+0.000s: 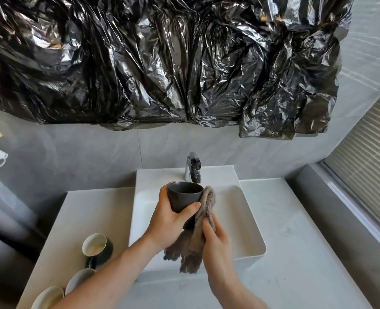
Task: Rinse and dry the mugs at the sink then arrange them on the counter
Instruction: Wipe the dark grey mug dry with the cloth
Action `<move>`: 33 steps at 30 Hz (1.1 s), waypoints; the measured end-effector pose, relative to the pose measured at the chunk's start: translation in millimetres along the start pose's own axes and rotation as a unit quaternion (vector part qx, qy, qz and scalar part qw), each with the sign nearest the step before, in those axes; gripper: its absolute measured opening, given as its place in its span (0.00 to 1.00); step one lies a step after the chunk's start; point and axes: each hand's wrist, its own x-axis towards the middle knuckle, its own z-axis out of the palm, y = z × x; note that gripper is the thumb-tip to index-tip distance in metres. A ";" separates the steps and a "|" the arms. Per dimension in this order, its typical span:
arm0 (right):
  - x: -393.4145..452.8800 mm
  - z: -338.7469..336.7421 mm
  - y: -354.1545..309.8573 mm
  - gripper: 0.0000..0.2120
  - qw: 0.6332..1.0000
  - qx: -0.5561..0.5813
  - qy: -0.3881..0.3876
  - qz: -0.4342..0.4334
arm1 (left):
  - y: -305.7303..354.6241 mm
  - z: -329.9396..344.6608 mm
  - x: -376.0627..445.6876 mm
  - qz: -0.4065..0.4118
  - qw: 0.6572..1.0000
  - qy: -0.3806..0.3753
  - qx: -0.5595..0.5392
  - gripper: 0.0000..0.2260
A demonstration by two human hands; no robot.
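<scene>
Seemingly the drying step is under way: the left hand (pixel 170 216) grips a dark mug (pixel 184 196) over the sink (pixel 247 230), and the right hand (pixel 216 239) pinches a brown cloth (pixel 198 237) against its side. Three other mugs (pixel 96 246) wait at the tabletop's (pixel 295 241) front-left corner, state unclear; four mugs, one cloth, one faucet (pixel 193 167).

**Surfaces at the sink**

Mug (pixel 185 196) in my left hand (pixel 169 221) was matt dark ceramic. Cloth (pixel 198 233) in my right hand (pixel 216 239): fuzzy grey-brown fabric. Faucet (pixel 193 168) polished chrome. Basin (pixel 247 228) smooth white. Counter (pixel 295 241) pale, stone-like. Black plastic sheeting (pixel 162 63) glossy, crinkled.
</scene>
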 end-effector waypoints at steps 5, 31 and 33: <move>22.6 -17.0 -17.9 0.12 0.998 -0.050 0.026 0.024 | 0.5 2.6 -0.1 0.013 0.997 -0.074 0.022 0.32; 70.3 -39.7 -84.0 0.13 0.772 -0.554 -0.309 0.028 | -3.3 -7.9 6.2 0.234 0.898 -0.163 0.334 0.41; 69.7 -50.9 -84.5 0.07 0.746 -0.593 -0.303 -0.002 | -7.9 -9.3 4.0 0.217 0.908 -0.146 0.326 0.41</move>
